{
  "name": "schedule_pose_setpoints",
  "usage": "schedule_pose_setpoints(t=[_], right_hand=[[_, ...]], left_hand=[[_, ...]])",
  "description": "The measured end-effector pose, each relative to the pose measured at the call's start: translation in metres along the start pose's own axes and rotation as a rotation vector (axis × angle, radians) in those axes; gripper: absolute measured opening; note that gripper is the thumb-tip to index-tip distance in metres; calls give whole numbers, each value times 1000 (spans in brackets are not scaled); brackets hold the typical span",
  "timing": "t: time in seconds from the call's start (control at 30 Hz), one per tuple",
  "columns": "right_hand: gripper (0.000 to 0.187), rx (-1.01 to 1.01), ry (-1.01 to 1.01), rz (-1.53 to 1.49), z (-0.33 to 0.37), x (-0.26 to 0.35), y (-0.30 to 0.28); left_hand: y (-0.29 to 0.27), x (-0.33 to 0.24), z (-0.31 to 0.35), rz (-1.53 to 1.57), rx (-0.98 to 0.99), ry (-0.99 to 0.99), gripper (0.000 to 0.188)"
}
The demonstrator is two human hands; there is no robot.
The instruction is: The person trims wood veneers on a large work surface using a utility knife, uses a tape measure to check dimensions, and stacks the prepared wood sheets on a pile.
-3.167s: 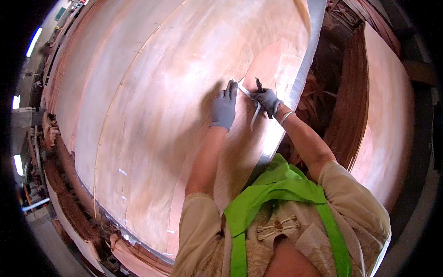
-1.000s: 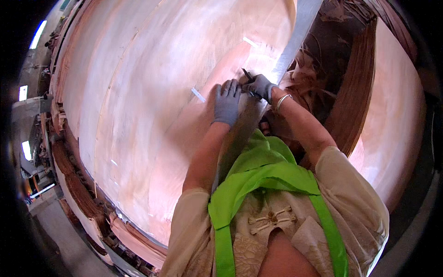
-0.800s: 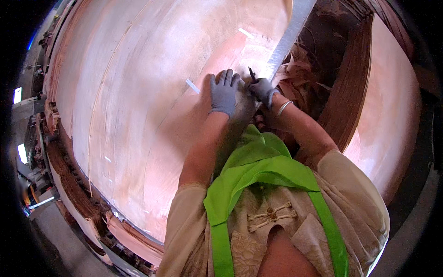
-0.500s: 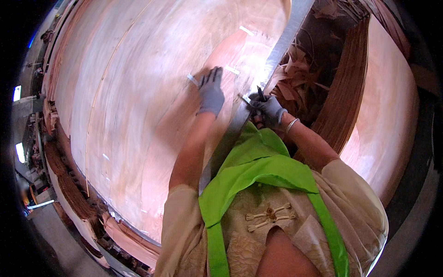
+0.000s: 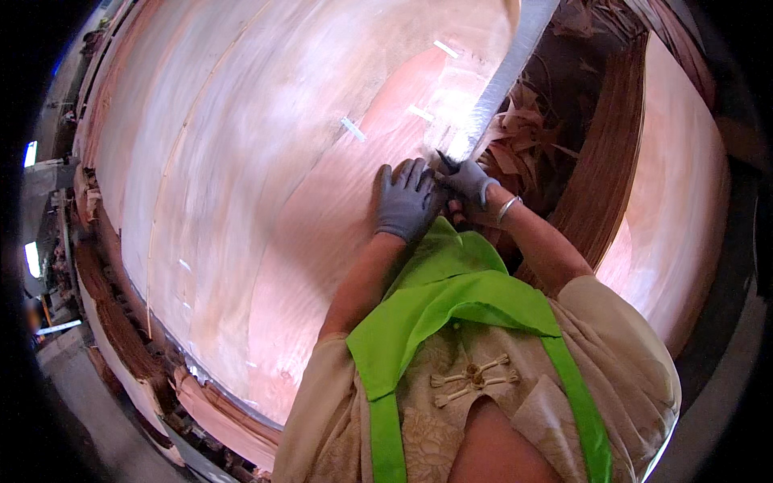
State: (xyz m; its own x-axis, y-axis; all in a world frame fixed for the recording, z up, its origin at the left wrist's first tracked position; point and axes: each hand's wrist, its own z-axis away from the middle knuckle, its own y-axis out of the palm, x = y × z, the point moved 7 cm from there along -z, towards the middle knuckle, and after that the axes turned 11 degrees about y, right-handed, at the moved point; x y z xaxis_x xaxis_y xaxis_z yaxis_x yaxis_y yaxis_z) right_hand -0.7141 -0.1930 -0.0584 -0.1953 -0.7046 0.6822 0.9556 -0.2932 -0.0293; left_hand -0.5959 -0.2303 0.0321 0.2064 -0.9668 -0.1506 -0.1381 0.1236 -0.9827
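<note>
My left hand (image 5: 407, 201), in a grey glove, lies palm down with its fingers stretched on the pinkish wood veneer sheet (image 5: 314, 233). Its fingertips come close to my right hand (image 5: 469, 182), whose gloved fingers are curled round a slim dark tool (image 5: 448, 162); the tool's exact kind is too small to tell. My right hand is by the sheet's right edge, near a shiny metal strip (image 5: 503, 76). Short white tape pieces sit on the veneer beyond my hands: one tape piece (image 5: 353, 129) to the left, another tape piece (image 5: 445, 49) farther off.
Right of the metal strip is a dark gap with torn veneer scraps (image 5: 519, 133). Beyond it stands a tall veneer stack (image 5: 604, 153) with brown layered edges. A thin light strip (image 5: 179, 145) runs along the left of the sheet. My green apron (image 5: 459, 290) hangs near the edge.
My left hand has moved right and nearer to me, from beside the left tape piece to beside my right hand. The white piece seen at my right hand earlier no longer shows there.
</note>
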Motion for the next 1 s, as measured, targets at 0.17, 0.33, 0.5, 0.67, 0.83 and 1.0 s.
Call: schedule_pose_setpoints(t=[0.17,0.33,0.5,0.67,0.83,1.0], right_hand=[[24,-95,225,-19,19,-65,26],[19,-144,203,-325,39,-85,6],[24,-187,42,-382,18,-49,-10],[27,-121,64,-195,-39,-61,-15],[13,-137,59,-333,28,-2,16],[19,-199,86,-173,34,-80,30]], left_hand=[[16,5,1,-7,-14,-38,42],[2,8,2,12,22,-35,43],[3,8,6,60,-30,-50,41],[11,7,-1,39,-14,-31,40],[4,9,4,39,-9,-104,40],[14,8,2,-47,-14,-48,42]])
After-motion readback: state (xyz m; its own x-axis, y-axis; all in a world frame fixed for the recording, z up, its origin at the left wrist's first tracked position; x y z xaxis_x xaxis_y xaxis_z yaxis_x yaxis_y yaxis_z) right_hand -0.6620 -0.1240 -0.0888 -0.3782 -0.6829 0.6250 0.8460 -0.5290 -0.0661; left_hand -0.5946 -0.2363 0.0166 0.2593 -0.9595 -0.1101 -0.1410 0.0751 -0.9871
